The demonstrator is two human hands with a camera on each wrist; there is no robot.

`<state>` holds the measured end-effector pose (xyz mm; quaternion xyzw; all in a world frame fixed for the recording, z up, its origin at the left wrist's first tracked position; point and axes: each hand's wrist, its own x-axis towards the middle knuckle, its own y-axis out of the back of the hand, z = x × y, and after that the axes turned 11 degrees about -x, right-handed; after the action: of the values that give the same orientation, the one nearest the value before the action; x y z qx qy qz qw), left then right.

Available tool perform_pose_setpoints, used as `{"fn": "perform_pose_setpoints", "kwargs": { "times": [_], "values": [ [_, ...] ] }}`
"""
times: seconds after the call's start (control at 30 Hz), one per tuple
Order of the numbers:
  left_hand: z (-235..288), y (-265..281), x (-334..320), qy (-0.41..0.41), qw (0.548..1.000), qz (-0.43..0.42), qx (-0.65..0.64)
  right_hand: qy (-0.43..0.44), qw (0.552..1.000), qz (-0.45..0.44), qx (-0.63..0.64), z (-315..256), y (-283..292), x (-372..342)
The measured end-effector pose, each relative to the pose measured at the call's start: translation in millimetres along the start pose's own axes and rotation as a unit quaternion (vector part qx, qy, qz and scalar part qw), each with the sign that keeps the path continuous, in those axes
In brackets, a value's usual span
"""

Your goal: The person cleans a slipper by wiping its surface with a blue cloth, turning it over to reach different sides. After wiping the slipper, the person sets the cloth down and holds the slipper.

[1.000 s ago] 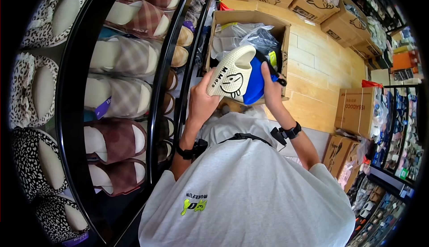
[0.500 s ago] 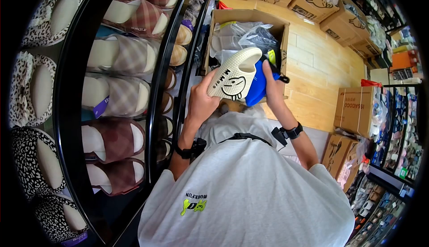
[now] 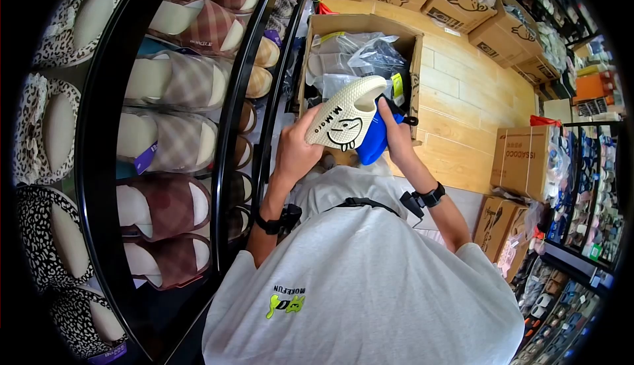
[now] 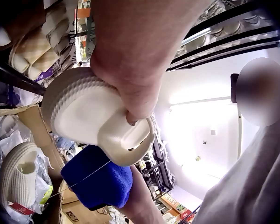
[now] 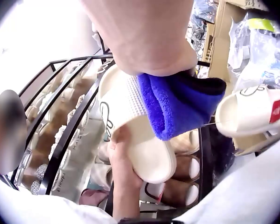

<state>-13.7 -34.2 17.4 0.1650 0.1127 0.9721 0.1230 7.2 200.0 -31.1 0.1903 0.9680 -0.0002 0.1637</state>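
Observation:
A cream slide slipper (image 3: 338, 119) with a textured upper, black lettering and a cartoon face is in my left hand (image 3: 297, 150), gripped by its sole end. My right hand (image 3: 398, 139) holds a blue plush cloth (image 3: 374, 137) with black edging and a black loop; the thumb lies over it and the other fingers are hidden. In the right wrist view the cloth overlaps the slide's upper. A matching cream slide (image 5: 254, 112) with a red label shows over the carton, and a thin thread runs toward it from the cloth.
An open carton (image 3: 413, 58) with plastic-wrapped slippers stands on the floor just beyond my hands. A black-framed rack (image 3: 231, 101) of slippers runs along the left. More cartons (image 3: 522, 160) and stocked shelves line the back and right, around a wood-look floor (image 3: 462, 101).
The slide and the blue cloth have come slightly nearer my body. My right hand first shifts a little right, then back toward the slide. Both grips look the same.

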Motion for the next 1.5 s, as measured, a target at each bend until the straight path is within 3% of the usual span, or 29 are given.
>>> {"fn": "perform_pose_setpoints", "kwargs": {
  "times": [0.13, 0.2, 0.27, 0.3, 0.33, 0.37, 0.4, 0.47, 0.73, 0.87, 0.97, 1.0, 1.1, 1.13, 1.2, 1.4, 1.5],
  "values": [
    [0, 0, -3, 0.03, 0.999, -0.015, -0.018, -0.051, 0.997, 0.017, 0.058, -20, 16, 15],
    [-5, 1, -5, 0.032, 0.999, -0.031, -0.01, -0.01, 0.997, 0.025, 0.072, -27, 17, 19],
    [-4, 1, -5, 0.026, 0.999, -0.031, -0.009, 0.023, 0.998, 0.045, 0.047, -32, 16, 17],
    [-3, 2, -5, 0.02, 0.999, -0.032, -0.008, 0.069, 0.993, 0.058, -0.08, -47, 12, 5],
    [-2, 3, -4, 0.02, 0.999, -0.032, -0.008, 0.113, 0.97, 0.071, -0.205, -55, 10, -2],
    [0, 4, -4, 0.021, 0.999, -0.036, 0.015, 0.225, 0.939, 0.02, -0.261, -44, 21, 9],
    [1, 6, -3, 0.022, 0.998, -0.039, 0.039, 0.321, 0.922, 0.015, -0.217, -55, 11, 0],
    [6, 9, -2, 0.023, 0.998, -0.042, 0.049, 0.498, 0.8, 0.046, -0.33, -52, 7, 4],
    [-9, 7, -10, 0.069, 0.993, -0.051, 0.076, 0.634, 0.639, -0.013, -0.436, -33, -13, -33],
    [-7, 6, -9, 0.077, 0.997, -0.031, -0.002, 0.667, 0.58, -0.103, -0.456, -19, -12, -44],
    [-8, 8, -7, 0.068, 0.997, -0.024, -0.041, 0.694, 0.551, -0.098, -0.453, -16, -5, -33],
    [-8, 9, -6, 0.082, 0.996, -0.027, -0.029, 0.694, 0.551, -0.098, -0.452, -19, -5, -31],
    [-7, 9, -3, 0.084, 0.996, -0.028, -0.013, 0.622, 0.678, -0.042, -0.389, -37, -5, -26],
    [-6, 8, -2, 0.073, 0.997, -0.025, -0.011, 0.608, 0.694, -0.011, -0.386, -43, -9, -24],
    [-6, 7, 0, 0.057, 0.998, -0.017, 0.01, 0.597, 0.694, 0.014, -0.403, -47, -13, -26],
    [-3, 10, 5, 0.052, 0.998, -0.016, 0.023, 0.643, 0.607, -0.048, -0.465, -49, -13, -37],
    [1, 11, 3, 0.069, 0.997, -0.026, 0.017, 0.602, 0.671, -0.021, -0.432, -64, -7, -31]
  ]
}}
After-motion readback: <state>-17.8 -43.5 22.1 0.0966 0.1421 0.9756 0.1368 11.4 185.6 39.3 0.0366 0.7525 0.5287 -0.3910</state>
